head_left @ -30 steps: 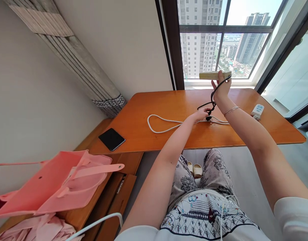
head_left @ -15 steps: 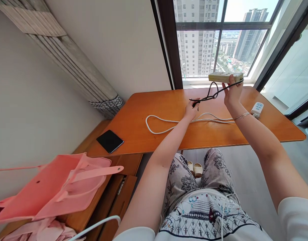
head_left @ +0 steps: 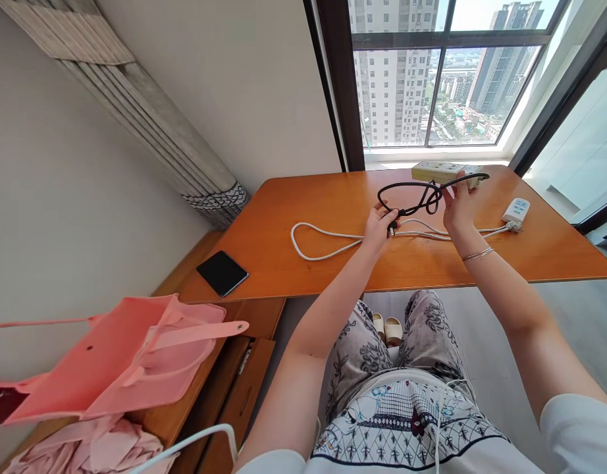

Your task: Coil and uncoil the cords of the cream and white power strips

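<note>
At the upper right of the frame, the cream power strip is gripped at one end by the right hand; the left hand pinches the plug, apparently so the black cord hangs loosely between. Beneath, a white cable crosses the orange-brown tabletop, beside a bright window.

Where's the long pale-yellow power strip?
In the head view, the power strip is right of centre, in the person's right hand, by the far edge of the brown wooden table, just below the glass window.
</note>
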The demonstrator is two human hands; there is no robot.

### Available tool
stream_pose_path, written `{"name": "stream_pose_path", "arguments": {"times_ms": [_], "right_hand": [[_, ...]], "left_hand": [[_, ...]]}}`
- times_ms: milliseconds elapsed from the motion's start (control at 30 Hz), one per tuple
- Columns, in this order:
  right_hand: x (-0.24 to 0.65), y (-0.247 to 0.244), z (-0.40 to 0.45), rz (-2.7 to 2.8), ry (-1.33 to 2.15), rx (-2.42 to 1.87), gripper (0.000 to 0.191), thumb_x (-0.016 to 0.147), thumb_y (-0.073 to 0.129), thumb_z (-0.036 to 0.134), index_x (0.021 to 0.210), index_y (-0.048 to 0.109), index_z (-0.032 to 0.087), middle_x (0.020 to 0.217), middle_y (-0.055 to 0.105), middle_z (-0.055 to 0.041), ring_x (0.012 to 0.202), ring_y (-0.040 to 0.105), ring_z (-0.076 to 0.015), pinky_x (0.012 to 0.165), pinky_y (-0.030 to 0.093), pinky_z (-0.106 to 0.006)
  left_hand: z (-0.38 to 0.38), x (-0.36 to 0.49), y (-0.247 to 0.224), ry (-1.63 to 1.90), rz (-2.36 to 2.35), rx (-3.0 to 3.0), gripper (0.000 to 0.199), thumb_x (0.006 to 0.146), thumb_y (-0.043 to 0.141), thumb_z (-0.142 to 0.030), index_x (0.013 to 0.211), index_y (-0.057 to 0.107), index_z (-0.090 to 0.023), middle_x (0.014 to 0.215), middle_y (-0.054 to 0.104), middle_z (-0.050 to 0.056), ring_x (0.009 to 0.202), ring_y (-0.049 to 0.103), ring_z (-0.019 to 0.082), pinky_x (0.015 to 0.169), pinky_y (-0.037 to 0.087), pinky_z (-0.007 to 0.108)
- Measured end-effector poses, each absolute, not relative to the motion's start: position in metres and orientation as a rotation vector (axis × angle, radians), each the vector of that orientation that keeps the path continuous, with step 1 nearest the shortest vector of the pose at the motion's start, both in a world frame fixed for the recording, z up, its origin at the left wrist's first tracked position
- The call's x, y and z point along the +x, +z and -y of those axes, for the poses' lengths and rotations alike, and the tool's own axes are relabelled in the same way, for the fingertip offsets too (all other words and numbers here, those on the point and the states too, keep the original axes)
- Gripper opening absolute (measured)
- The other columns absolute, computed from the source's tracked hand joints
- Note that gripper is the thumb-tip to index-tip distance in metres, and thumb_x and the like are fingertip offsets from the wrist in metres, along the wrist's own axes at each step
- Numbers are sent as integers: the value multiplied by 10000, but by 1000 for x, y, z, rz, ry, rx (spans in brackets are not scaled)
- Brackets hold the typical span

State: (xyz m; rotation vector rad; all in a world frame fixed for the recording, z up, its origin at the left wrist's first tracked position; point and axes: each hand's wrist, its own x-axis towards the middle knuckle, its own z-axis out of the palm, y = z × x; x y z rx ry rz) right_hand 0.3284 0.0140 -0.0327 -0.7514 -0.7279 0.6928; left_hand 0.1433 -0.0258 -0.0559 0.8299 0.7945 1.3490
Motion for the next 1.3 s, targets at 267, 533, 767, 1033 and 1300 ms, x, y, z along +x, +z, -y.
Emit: {"name": "stream_pose_path", "arguments": {"times_ms": [267,533,767,1033,1300], "right_hand": [[325,-48,-9,674,688,-796,528,709,806,591,1088,603,285,1332,576,-34,1221,611,-170,946,591,-368],[324,-57,-4,643,714,-794,543,653,850,571,1034,595,279,1213,616,-15,1126,646,-157,921,599,-357],[325,-58,-2,655,694,-814,528,660,834,602,1017,601,290,1212,615,-8,1146,641,-166,905,609,-368],[323,-46,13,714,647,-784,517,658,850,530,1049,615,288,1245,613,-16,1141,627,-161,909,598,-355],[322,-38,17,782,642,-789,529,690,832,559,1094,620,291,1271,623,-36,1196,622,-192,936,602,-399]], "left_hand": [[56,125,-47,1241,-597,867,563,696,624,-79,1237,618,-236,1088,719,52,1114,701,198,1081,528,458],[60,121,-57,1288,-677,888,335,800,831,-371,1023,620,-235,1048,727,31,1059,723,179,900,575,301],[49,122,-67,1400,-863,783,328,853,783,-469,911,615,-193,915,735,23,879,715,126,679,513,197],[44,121,-66,1436,-1006,690,332,905,672,-524,903,543,-218,1062,758,39,1015,739,199,731,588,273],[46,110,-71,1400,-857,841,380,707,793,-226,893,462,-239,1167,738,6,1152,692,169,919,566,291]]}}
